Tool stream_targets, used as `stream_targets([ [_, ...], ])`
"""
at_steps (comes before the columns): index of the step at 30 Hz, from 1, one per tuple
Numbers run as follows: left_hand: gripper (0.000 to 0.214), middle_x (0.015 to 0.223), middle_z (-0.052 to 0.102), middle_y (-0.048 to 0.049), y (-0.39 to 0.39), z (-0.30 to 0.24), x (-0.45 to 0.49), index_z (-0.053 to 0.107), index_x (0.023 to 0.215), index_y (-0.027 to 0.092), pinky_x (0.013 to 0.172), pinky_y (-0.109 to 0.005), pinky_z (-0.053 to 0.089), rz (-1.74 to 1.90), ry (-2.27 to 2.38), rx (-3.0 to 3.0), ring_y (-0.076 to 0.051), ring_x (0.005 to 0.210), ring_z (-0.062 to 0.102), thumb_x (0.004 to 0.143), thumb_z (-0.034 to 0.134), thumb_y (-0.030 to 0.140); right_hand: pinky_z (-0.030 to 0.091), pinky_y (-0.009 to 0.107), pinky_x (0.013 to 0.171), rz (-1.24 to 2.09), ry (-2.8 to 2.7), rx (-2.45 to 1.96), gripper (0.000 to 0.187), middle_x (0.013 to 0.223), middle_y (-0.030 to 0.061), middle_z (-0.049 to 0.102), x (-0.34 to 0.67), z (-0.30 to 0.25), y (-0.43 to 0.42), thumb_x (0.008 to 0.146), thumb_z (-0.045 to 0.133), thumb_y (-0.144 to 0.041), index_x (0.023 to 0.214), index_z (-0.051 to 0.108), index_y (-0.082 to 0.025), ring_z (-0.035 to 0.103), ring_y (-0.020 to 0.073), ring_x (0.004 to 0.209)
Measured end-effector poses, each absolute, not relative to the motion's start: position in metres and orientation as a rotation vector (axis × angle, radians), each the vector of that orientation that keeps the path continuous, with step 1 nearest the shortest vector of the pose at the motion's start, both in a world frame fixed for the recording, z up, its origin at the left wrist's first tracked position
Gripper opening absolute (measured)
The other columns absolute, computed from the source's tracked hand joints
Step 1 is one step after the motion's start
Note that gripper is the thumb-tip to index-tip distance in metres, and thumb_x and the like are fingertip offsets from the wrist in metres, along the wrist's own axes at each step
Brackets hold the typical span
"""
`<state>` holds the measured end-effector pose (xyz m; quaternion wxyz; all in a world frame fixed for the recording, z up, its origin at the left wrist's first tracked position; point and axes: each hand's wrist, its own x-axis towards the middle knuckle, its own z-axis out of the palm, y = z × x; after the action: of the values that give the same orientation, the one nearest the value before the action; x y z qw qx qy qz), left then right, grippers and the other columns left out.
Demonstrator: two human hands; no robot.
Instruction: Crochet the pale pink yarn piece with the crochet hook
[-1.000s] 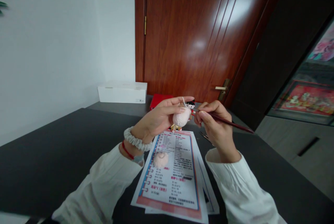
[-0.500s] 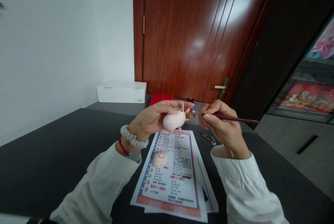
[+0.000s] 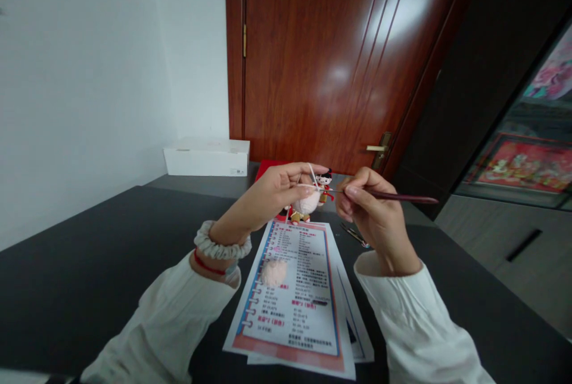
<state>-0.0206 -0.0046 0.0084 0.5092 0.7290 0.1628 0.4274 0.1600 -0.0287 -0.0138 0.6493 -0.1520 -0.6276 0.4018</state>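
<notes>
My left hand (image 3: 286, 187) grips a pale pink crocheted piece (image 3: 308, 203), rounded in shape, with a strand of yarn (image 3: 313, 174) running over the raised index finger. Between the fingers and thumb of my right hand (image 3: 373, 205) is a crochet hook (image 3: 409, 198) with a dark reddish handle. Its thin metal shaft points left and its tip meets the top edge of the crocheted piece. Beneath both hands lies a printed pattern sheet (image 3: 308, 265), and a pale pink ball of yarn (image 3: 274, 272) rests on it.
Small dolls (image 3: 324, 179) in red stand behind my hands, partly hidden, beside a red object (image 3: 267, 168). Slim metal tools (image 3: 355, 235) lie right of the sheet. A white box (image 3: 206, 157) sits at the back left of the black table (image 3: 111, 253), before a wooden door (image 3: 308, 62).
My left hand has turned and lifted slightly, so less of the crocheted piece shows. The yarn now slants from the index finger to the hook. My right hand and hook have shifted slightly left.
</notes>
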Motion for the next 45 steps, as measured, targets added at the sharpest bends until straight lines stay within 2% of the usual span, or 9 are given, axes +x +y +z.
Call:
stream_targets([
  [13,0.034,0.067,0.056,0.0024,-0.006,0.011,-0.007,0.062,0.114,0.011,0.064,-0.022,0.047,1.326,0.552,1.947,-0.010,0.064,0.055,0.081,0.055,0.012,0.037,0.025,0.051,0.236,-1.628,-0.643,0.013,0.064,-0.0037,0.055,0.155,-0.015,-0.035,0.086,0.059,-0.021,0.074,0.055,-0.020,0.049,0.0098,0.055],
  [19,0.036,0.061,0.057,0.0029,-0.013,0.016,-0.005,0.064,0.114,0.013,0.062,-0.023,0.047,1.452,0.718,2.165,-0.011,0.059,0.053,0.081,0.052,0.008,0.040,0.024,0.051,0.010,-1.683,-0.716,0.012,0.063,-0.0033,0.057,0.146,-0.010,-0.041,0.087,0.057,-0.019,0.077,0.052,-0.021,0.052,0.0105,0.054],
  [23,0.037,0.069,0.061,0.0005,-0.015,0.016,-0.003,0.064,0.116,0.012,0.067,-0.024,0.046,1.470,0.679,2.201,-0.012,0.066,0.056,0.081,0.052,0.008,0.044,0.025,0.055,-0.110,-1.719,-0.687,0.010,0.068,-0.0016,0.058,0.141,-0.012,-0.036,0.087,0.055,-0.015,0.080,0.051,-0.021,0.056,0.0114,0.060],
  [28,0.040,0.067,0.055,0.0033,-0.010,0.012,-0.002,0.058,0.121,0.010,0.063,-0.022,0.043,1.312,0.509,1.843,-0.009,0.063,0.053,0.081,0.057,0.013,0.047,0.028,0.060,-0.318,-1.833,-0.432,0.014,0.076,0.0004,0.059,0.147,-0.020,-0.017,0.088,0.052,-0.008,0.086,0.051,-0.022,0.056,0.0133,0.068],
  [34,0.035,0.085,0.065,-0.0043,-0.007,0.009,0.001,0.061,0.110,0.010,0.074,-0.026,0.044,1.051,0.350,1.351,-0.012,0.077,0.060,0.075,0.062,0.013,0.046,0.030,0.059,-0.447,-1.881,-0.350,0.020,0.078,0.0018,0.058,0.158,-0.025,-0.011,0.086,0.052,-0.005,0.093,0.051,-0.023,0.053,0.0150,0.069],
  [38,0.035,0.070,0.061,0.0014,-0.008,0.010,0.006,0.061,0.111,0.012,0.068,-0.023,0.042,1.232,0.404,1.410,-0.010,0.068,0.057,0.076,0.063,0.014,0.043,0.030,0.058,-0.616,-1.865,-0.514,0.017,0.076,0.0036,0.057,0.151,-0.025,-0.013,0.088,0.050,-0.006,0.094,0.052,-0.021,0.051,0.0165,0.069],
  [41,0.035,0.062,0.056,0.0048,-0.008,0.011,0.007,0.060,0.113,0.011,0.063,-0.022,0.041,1.325,0.462,1.546,-0.008,0.062,0.052,0.078,0.062,0.015,0.042,0.029,0.058,-0.589,-1.811,-0.618,0.015,0.073,0.0025,0.055,0.144,-0.023,-0.019,0.088,0.049,-0.005,0.088,0.051,-0.020,0.051,0.0155,0.068],
  [45,0.032,0.064,0.056,0.0043,-0.006,0.010,0.001,0.062,0.111,0.011,0.063,-0.022,0.042,1.285,0.432,1.632,-0.008,0.061,0.052,0.079,0.061,0.016,0.043,0.026,0.060,-0.277,-1.791,-0.628,0.012,0.073,0.0000,0.057,0.145,-0.018,-0.032,0.087,0.054,-0.010,0.083,0.052,-0.020,0.053,0.0118,0.064],
])
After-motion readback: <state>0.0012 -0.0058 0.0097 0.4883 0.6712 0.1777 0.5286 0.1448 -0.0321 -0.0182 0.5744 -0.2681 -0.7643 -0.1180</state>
